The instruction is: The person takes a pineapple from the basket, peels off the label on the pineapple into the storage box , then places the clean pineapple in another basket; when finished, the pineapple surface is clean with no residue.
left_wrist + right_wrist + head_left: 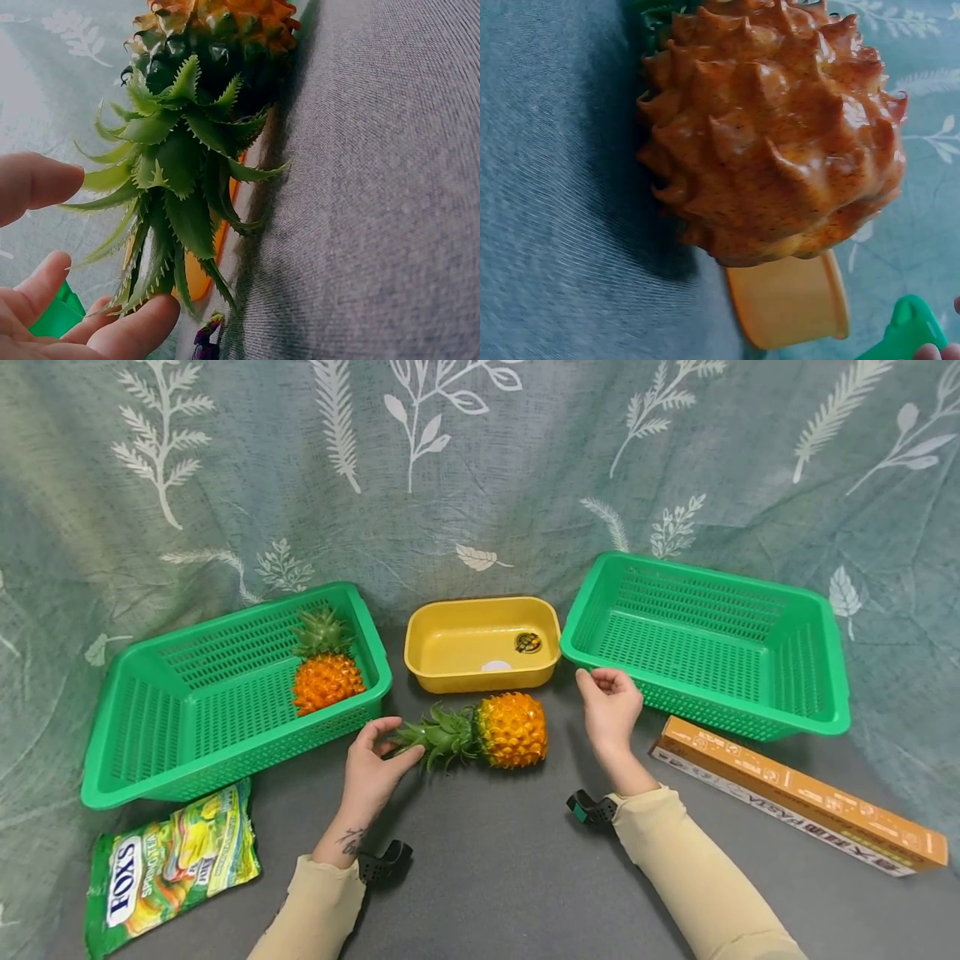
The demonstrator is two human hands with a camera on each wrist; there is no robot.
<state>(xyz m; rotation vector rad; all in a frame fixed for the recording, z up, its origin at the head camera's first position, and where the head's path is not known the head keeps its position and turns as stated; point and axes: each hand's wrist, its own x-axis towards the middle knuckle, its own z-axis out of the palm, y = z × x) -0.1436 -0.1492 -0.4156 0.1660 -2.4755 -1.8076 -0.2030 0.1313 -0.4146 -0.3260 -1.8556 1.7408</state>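
Note:
A toy pineapple (pixel 513 731) lies on its side on the grey table, its green leaves (pixel 172 172) toward my left hand (pixel 378 768). That hand has its thumb and fingers spread about the leaf tips, without a visible pinch. My right hand (pixel 611 710) is beside the fruit's base, apart from it, fingers loosely bent and holding nothing. Its fingertips (pixel 930 352) appear near the right green basket (pixel 712 689); whether they touch it I cannot tell. The spiky orange base (pixel 772 142) fills much of the right wrist view.
Another pineapple (pixel 327 681) lies in the left green basket (pixel 172 781). Between the baskets stands a yellow bin (pixel 480 681). A Fox's candy bag (pixel 176 864) lies at the lower left, a long orange pasta box (pixel 802 793) at the right. A patterned curtain (pixel 480 485) hangs behind.

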